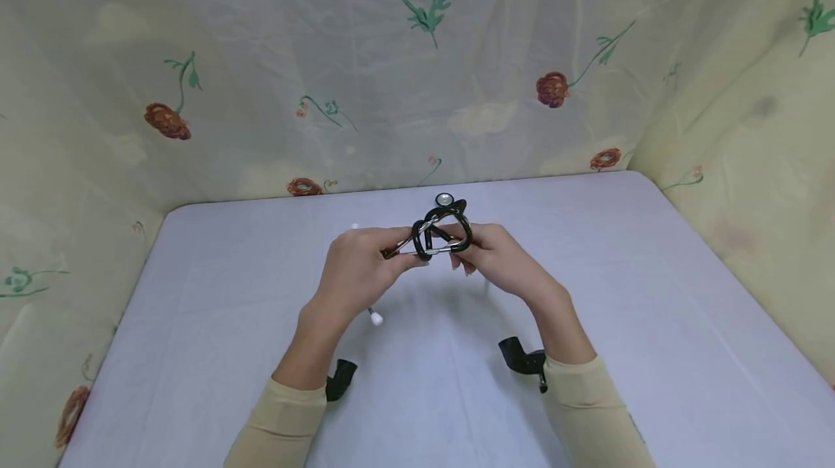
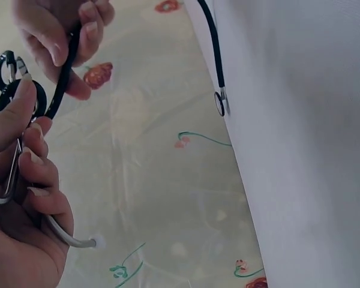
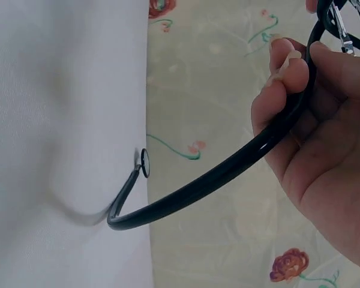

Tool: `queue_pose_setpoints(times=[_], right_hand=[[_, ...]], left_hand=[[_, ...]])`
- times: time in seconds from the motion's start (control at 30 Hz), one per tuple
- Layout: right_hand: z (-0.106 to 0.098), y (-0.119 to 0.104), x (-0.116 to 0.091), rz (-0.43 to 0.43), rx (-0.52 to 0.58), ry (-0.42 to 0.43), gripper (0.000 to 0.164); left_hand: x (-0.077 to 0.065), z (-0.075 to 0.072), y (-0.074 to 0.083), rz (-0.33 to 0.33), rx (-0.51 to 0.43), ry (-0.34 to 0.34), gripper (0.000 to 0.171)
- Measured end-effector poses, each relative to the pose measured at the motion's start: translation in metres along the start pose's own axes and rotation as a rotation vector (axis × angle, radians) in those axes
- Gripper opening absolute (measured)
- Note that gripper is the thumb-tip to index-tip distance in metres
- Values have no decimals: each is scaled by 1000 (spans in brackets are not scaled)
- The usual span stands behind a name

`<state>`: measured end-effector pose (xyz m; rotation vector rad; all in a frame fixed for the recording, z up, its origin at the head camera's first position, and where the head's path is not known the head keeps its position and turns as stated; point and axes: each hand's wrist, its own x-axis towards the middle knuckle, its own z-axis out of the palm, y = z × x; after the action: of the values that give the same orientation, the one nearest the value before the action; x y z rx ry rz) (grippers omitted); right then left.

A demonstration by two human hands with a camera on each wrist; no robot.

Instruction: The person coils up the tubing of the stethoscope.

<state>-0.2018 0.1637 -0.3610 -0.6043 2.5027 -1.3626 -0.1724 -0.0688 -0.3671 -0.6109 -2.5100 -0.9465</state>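
Observation:
Both hands hold a stethoscope up over the table, its black tubing looped around its metal ear tubes. My left hand grips the ear tubes near where they meet the tubing. A white ear tip pokes out below that hand, and a metal ear tube shows under its fingers in the left wrist view. My right hand pinches the black tubing, which runs through its curled fingers in the right wrist view. Beyond the hands, the tubing bends down to the round chest piece near the tabletop.
A white cloth-covered table spreads beneath the hands. Behind it and at both sides hang pale curtains printed with flowers. Black devices are worn at both wrists, by the beige sleeves.

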Motion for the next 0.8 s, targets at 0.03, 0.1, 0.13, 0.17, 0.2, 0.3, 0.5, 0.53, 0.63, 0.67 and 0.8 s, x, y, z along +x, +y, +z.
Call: queue_pose_setpoints(times=[0.03,0.1,0.13,0.17,0.2,0.3,0.5,0.53,0.63,0.67,0.8], right_hand=[[1,-1,0,-3,-20,4,25],[2,-2,-1,-5,-59,11,19],[2,-3,-1,-5,-76,13,17],[2,-3,-2,-6,-96,16,17],[2,-4,-2,-6,-119,14,16],[3,-6,-3,-13,-173,3,19],[7,-13,-4,-42,-284,0,20],[7,-14,-4,-47,-300,0,18],[8,-17,-5,-55,-340,-8,12],[8,-18,-6,-54,-349,-13,11],[9,-22,-8,-49,-372,-21,10]], left_hand=[[0,0,-1,-5,6,8,26],[1,-2,-2,-18,16,28,27],[1,-3,-3,-26,22,37,28],[1,-4,-3,-34,29,49,29],[2,-5,-4,-48,36,58,30],[3,-9,-7,-89,55,72,33],[4,-9,-9,-136,79,73,27],[4,-8,-9,-143,82,70,27],[4,-7,-8,-163,96,56,27],[4,-6,-8,-169,104,49,28],[4,-4,-9,-178,142,33,27]])
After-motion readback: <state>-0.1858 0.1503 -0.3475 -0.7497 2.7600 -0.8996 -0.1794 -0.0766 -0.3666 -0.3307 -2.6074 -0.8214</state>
